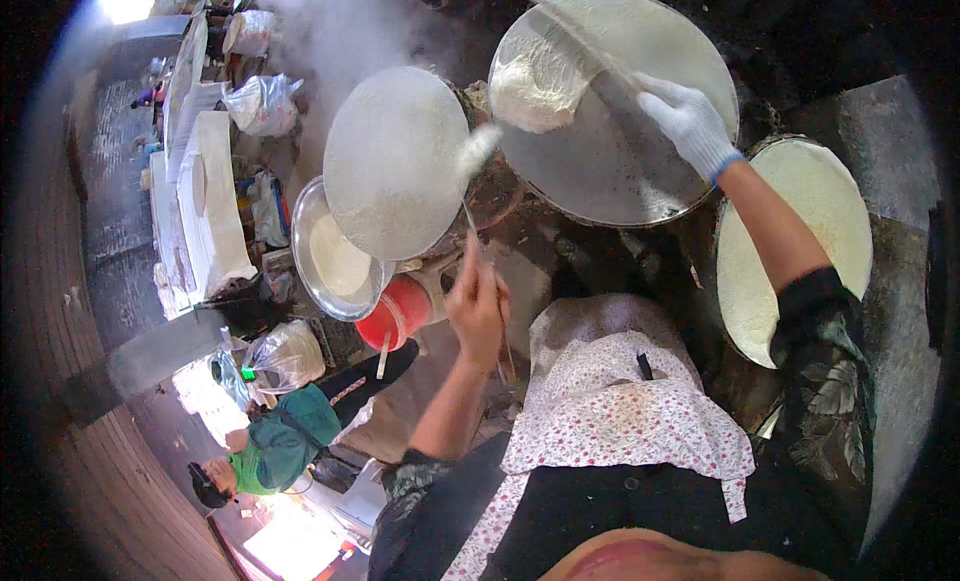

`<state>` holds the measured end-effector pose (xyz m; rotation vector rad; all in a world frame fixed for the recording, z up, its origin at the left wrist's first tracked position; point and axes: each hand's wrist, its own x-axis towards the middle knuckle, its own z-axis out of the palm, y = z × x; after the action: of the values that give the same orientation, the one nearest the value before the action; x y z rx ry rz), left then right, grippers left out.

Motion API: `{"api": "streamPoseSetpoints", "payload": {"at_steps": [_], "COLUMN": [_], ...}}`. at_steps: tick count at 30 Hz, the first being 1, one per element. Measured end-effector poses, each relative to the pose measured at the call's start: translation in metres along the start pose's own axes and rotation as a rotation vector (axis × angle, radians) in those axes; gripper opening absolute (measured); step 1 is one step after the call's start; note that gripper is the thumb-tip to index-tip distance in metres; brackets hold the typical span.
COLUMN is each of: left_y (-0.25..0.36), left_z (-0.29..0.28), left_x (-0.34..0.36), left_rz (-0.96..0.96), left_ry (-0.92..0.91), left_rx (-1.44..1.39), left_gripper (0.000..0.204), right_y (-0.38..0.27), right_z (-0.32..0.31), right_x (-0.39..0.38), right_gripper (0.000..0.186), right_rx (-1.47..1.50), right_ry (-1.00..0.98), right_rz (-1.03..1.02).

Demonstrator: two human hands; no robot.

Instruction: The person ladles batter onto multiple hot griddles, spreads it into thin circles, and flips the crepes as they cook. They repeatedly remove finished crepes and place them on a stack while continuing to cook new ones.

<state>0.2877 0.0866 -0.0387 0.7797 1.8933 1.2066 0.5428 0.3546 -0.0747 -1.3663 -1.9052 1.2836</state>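
Observation:
My gloved right hand [685, 121] is closed on a long flat bar [565, 33] held across the large round griddle [650, 191], where a pale batter mound [532, 96] lies at the left side. My bare left hand [478, 301] grips a thin handle that rises toward the middle round plate [380, 161]; a fluffy white head [477, 153] shows near that plate's right edge. Below the plate a metal bowl [305, 246] holds cream-coloured liquid.
Another round surface covered in pale cream [760, 291] lies at right. A red bucket [400, 311] with a stick stands below the bowl. Steam rises at top left beside cluttered shelves [210, 201] and plastic bags. A person in green [285, 446] is at lower left.

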Motion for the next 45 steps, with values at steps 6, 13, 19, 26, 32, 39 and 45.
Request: {"api": "streamPoseSetpoints", "payload": {"at_steps": [6,13,19,26,32,39,45], "left_y": [-0.006,-0.015,-0.043,-0.024,0.04,0.069,0.025], "left_z": [0.028,0.041,0.022,-0.037,-0.11,-0.179,-0.221], "left_x": [0.108,0.094,0.048,0.015,0.039,0.044,0.059], "left_rz": [0.108,0.072,0.071,0.003,0.452,0.419,0.281], "left_ry": [0.034,-0.077,-0.032,-0.341,-0.505,-0.417,-0.475], "left_rx": [-0.155,-0.103,0.137,0.011,-0.297,-0.443,-0.486], "left_gripper": [0.047,0.049,0.053,0.052,0.052,0.049,0.041], "right_y": [0.038,0.052,0.084,0.008,-0.014,-0.074,-0.075], "right_z": [0.014,-0.011,0.023,0.018,0.128,0.361,0.312], "right_x": [-0.043,-0.034,-0.074,-0.173,-0.187,-0.013,-0.08], "right_gripper": [0.039,0.041,0.037,0.044,0.063,0.062,0.067], "right_rx": [-0.477,-0.474,-0.543,-0.549,0.266,0.064,0.0], "right_ry": [-0.229,0.157,-0.024,-0.007,0.383,0.353,0.469], "right_rz": [-0.128,-0.155,-0.315,0.031,0.022,0.063,0.407]}}
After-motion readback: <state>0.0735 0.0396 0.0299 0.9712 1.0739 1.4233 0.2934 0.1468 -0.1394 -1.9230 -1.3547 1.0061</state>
